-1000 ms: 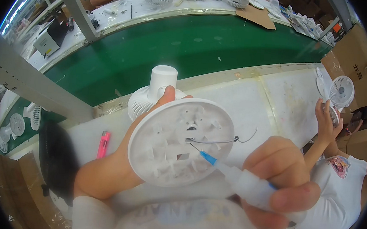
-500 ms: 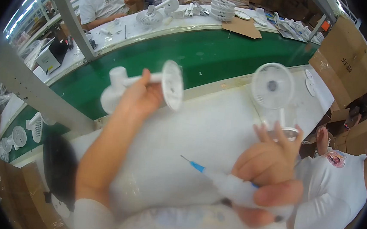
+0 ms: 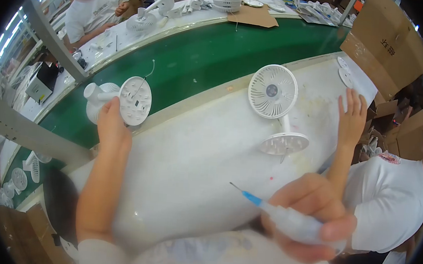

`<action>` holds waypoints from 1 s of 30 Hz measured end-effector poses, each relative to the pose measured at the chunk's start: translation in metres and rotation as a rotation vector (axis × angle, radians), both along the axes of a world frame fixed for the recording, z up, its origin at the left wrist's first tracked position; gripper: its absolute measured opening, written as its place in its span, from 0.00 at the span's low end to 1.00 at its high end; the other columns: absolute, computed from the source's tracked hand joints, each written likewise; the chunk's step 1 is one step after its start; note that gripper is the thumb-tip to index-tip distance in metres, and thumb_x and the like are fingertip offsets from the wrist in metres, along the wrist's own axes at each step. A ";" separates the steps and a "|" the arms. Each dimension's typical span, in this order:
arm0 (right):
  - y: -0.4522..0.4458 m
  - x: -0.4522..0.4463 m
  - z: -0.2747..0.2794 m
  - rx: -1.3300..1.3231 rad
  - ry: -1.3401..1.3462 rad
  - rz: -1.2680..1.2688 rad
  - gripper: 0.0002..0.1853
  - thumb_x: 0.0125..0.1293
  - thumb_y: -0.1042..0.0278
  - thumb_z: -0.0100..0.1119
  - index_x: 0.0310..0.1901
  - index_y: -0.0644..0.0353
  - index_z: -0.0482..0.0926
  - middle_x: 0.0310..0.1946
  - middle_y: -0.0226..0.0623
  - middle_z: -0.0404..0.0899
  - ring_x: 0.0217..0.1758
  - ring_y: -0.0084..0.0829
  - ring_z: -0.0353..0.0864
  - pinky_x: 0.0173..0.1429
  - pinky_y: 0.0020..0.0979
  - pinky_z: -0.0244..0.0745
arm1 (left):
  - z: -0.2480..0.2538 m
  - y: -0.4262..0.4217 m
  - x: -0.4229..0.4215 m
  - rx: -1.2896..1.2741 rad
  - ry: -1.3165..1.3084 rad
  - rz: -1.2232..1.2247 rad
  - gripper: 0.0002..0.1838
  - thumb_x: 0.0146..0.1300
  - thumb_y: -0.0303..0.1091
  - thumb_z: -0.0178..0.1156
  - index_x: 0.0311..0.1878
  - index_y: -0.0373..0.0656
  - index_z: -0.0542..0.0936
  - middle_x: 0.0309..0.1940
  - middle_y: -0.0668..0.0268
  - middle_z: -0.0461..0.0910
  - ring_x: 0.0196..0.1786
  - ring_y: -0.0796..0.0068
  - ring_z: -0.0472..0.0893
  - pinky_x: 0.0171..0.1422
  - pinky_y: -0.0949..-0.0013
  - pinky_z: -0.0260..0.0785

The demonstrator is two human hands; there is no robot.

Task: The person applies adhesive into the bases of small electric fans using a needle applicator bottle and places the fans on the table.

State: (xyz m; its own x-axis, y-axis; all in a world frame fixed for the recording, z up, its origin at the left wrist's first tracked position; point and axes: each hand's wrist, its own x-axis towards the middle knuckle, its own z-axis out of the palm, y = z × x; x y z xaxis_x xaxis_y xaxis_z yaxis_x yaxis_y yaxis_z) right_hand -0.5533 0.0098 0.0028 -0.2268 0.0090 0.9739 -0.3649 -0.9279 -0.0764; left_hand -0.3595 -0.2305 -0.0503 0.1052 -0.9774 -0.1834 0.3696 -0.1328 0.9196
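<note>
My left hand (image 3: 114, 124) grips a white desk fan (image 3: 136, 107) by its stem, out over the near side of the green belt. The fan lies sideways, its round base showing its underside and a thin wire sticking out. Closed in my right hand (image 3: 310, 199) is a translucent squeeze bottle (image 3: 288, 223) with a blue needle tip (image 3: 252, 198) pointing up and left above the white tabletop. A second white fan (image 3: 273, 90) stands on the table beyond the bottle, its base tilted toward me and a short wire below it.
A green conveyor belt (image 3: 202, 57) runs across behind the table (image 3: 184, 164). At right, a co-worker's hand (image 3: 353, 116) is near white discs (image 3: 345, 77). Cardboard boxes (image 3: 392, 47) stand at right. A metal post (image 3: 33, 123) rises at left, with more fans (image 3: 19, 179) beside it.
My left hand has moved left with the fan, whose base underside now faces me. The co-worker's hand has left the second fan and moved up toward the discs. The view has shifted.
</note>
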 end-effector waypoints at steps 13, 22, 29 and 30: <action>-0.011 -0.032 0.019 -0.073 -0.113 -0.109 0.20 0.63 0.50 0.44 0.39 0.63 0.61 0.16 0.31 0.61 0.14 0.24 0.63 0.16 0.22 0.65 | 0.007 0.091 -0.166 0.117 -0.271 -1.267 0.11 0.59 0.31 0.49 0.41 0.35 0.76 0.38 0.62 0.77 0.44 0.76 0.74 0.48 0.75 0.65; -0.031 -0.077 0.014 0.075 -0.702 -0.263 0.16 0.64 0.53 0.38 0.35 0.58 0.67 0.14 0.27 0.59 0.12 0.20 0.56 0.19 0.23 0.52 | -0.010 0.104 -0.216 0.602 0.239 -1.460 0.13 0.62 0.36 0.49 0.43 0.35 0.72 0.36 0.62 0.77 0.37 0.75 0.77 0.40 0.73 0.70; -0.038 -0.031 0.013 0.365 -0.700 0.588 0.16 0.65 0.51 0.36 0.33 0.54 0.66 0.15 0.24 0.62 0.13 0.21 0.58 0.21 0.24 0.55 | -0.008 0.121 -0.138 0.554 0.303 -1.482 0.15 0.61 0.41 0.52 0.42 0.39 0.74 0.34 0.66 0.77 0.36 0.77 0.76 0.40 0.74 0.70; -0.039 -0.018 0.016 0.420 -0.651 0.636 0.16 0.65 0.49 0.35 0.35 0.54 0.66 0.15 0.25 0.62 0.14 0.22 0.59 0.21 0.24 0.56 | -0.005 0.121 -0.127 0.562 0.247 -1.448 0.15 0.61 0.41 0.52 0.42 0.39 0.74 0.34 0.66 0.77 0.36 0.77 0.76 0.40 0.74 0.70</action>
